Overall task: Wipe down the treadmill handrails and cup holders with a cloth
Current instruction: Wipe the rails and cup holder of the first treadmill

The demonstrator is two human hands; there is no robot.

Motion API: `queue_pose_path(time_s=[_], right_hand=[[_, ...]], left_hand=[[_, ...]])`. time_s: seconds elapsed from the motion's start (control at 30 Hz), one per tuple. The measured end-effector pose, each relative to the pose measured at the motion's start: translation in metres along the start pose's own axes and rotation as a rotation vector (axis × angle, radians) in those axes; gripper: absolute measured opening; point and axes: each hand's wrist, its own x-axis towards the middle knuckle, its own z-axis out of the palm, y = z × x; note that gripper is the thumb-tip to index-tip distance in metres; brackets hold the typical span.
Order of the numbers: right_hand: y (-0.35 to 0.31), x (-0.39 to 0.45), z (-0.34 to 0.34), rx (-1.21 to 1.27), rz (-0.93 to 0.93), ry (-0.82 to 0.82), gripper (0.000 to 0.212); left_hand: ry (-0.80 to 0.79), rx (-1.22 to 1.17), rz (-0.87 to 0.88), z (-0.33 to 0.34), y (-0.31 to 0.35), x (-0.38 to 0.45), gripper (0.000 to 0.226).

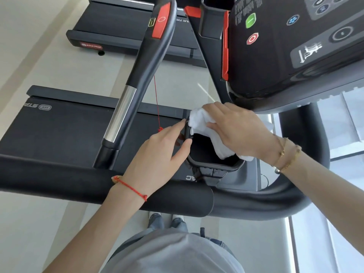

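my right hand (238, 131) sits just right of the frame's centre, fingers spread over the white cloth (204, 129) and bunching it, thumb tucked against it, so i count this as a grip clamped on the cloth. the cloth is draped over the upper rim of the cup holder (214, 164) and hangs partly down into its dark well, at centre frame just below the console (295, 56). my left hand (157, 156), left of centre, has its fingers nearly straight, fingertips touching the left rim of the holder and steadying it; it grips nothing.

the step in hand, as i judge it, is wiping the rim and inside of this cup holder. to do it well i'd push the bunched cloth down along the inner walls and round the corners, where grime likely collects, then run it once round the whole rim. the left fingers should stay on the outer edge, clear of the cloth's path, bracing so the holder doesn't flex. the loose end of the cloth trailing at the right rim may drag; gathering it into the palm would keep pressure even.

the handrail (126, 113), running from upper centre to lower left, and the padded crossbar (59, 174) across the lower frame are not being touched by the cloth now.
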Motion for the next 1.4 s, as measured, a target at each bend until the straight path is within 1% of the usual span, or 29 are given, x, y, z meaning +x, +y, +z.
queue_pose_path(time_s=[0.1, 0.13, 0.2, 0.37, 0.43, 0.53, 0.6, 0.63, 0.8, 0.97, 1.03, 1.13, 1.23, 1.33, 1.4], right_hand=[[-0.006, 0.025, 0.001, 0.010, -0.117, -0.031, 0.027], [-0.006, 0.028, 0.000, 0.021, -0.131, -0.031, 0.027], [-0.003, 0.022, -0.002, 0.047, -0.097, -0.008, 0.034], [-0.001, -0.013, 0.001, 0.163, -0.037, 0.020, 0.057], [-0.003, -0.028, 0.002, 0.298, 0.029, 0.047, 0.063], [-0.012, -0.051, 0.006, 0.640, 0.235, 0.112, 0.064], [-0.017, -0.061, 0.009, 0.808, 0.382, 0.082, 0.066], [-0.018, -0.062, 0.011, 0.842, 0.436, 0.062, 0.065], [-0.007, -0.039, 0.011, 0.866, 0.562, 0.031, 0.046], [-0.027, -0.062, 0.018, 0.886, 0.611, 0.065, 0.047], [-0.025, -0.059, 0.017, 0.910, 0.658, 0.030, 0.044], [-0.012, -0.040, 0.009, 0.897, 0.652, -0.040, 0.045], [-0.020, -0.050, 0.010, 0.900, 0.651, 0.000, 0.041], [-0.036, -0.068, 0.015, 0.911, 0.676, 0.045, 0.032], [-0.031, -0.064, 0.014, 0.879, 0.656, 0.060, 0.030]], left_hand=[[0.015, 0.007, 0.004, 0.000, 0.000, 0.000, 0.036], [0.016, 0.012, 0.003, 0.000, 0.000, 0.000, 0.033], [0.008, 0.009, -0.002, -0.001, 0.000, 0.000, 0.035], [0.009, -0.022, 0.004, -0.001, -0.001, 0.000, 0.049], [0.024, -0.016, 0.013, 0.000, -0.002, 0.000, 0.050], [0.029, 0.000, 0.023, 0.000, -0.003, 0.000, 0.051], [0.029, 0.002, 0.028, 0.001, -0.003, 0.000, 0.052], [0.029, 0.003, 0.029, 0.001, -0.003, 0.000, 0.052], [0.028, 0.037, 0.046, 0.001, -0.002, 0.000, 0.053], [0.031, 0.027, 0.042, 0.001, -0.002, 0.000, 0.053], [0.038, 0.033, 0.044, 0.002, -0.002, 0.000, 0.052], [0.042, 0.040, 0.045, 0.001, -0.004, 0.000, 0.051], [0.034, 0.027, 0.042, 0.002, -0.003, 0.000, 0.051], [0.039, 0.032, 0.045, 0.002, -0.004, 0.000, 0.050], [0.045, 0.030, 0.047, 0.002, -0.004, 0.000, 0.049]])
